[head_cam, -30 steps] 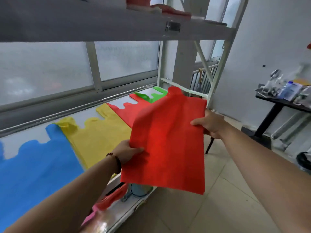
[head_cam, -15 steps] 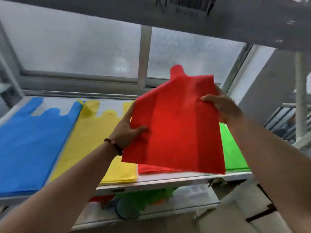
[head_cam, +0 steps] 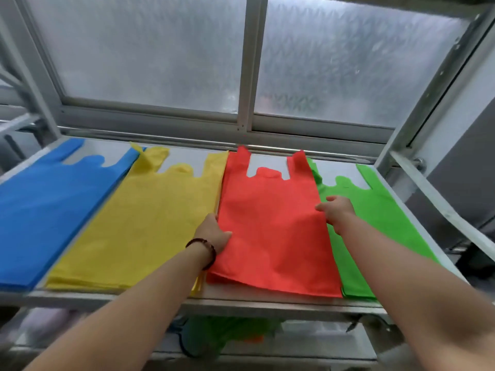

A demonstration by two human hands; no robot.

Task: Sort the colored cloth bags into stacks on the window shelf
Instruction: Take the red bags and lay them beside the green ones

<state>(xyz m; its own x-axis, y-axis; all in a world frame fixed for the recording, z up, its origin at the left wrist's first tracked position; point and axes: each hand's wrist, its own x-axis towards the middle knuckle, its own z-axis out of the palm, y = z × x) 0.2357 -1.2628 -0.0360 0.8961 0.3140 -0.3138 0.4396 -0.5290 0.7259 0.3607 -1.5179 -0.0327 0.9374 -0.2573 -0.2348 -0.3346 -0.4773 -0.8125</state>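
Four stacks of cloth bags lie side by side on the window shelf (head_cam: 267,307): blue (head_cam: 45,210), yellow (head_cam: 144,223), red (head_cam: 273,231) and green (head_cam: 375,210). The top red bag lies flat on the red stack, handles toward the window. My left hand (head_cam: 214,234) grips its left edge, thumb on top. At the bag's right edge, my right hand (head_cam: 337,210) rests over the seam between red and green with its fingers spread.
A frosted window (head_cam: 150,49) with a grey frame rises right behind the shelf. Metal rack posts (head_cam: 401,145) stand at both ends. A lower shelf (head_cam: 308,341) holds loose green and orange cloth (head_cam: 227,333).
The red bag was held up in the air in both hands; now it lies flat on the red stack. The view has swung to face the shelf squarely.
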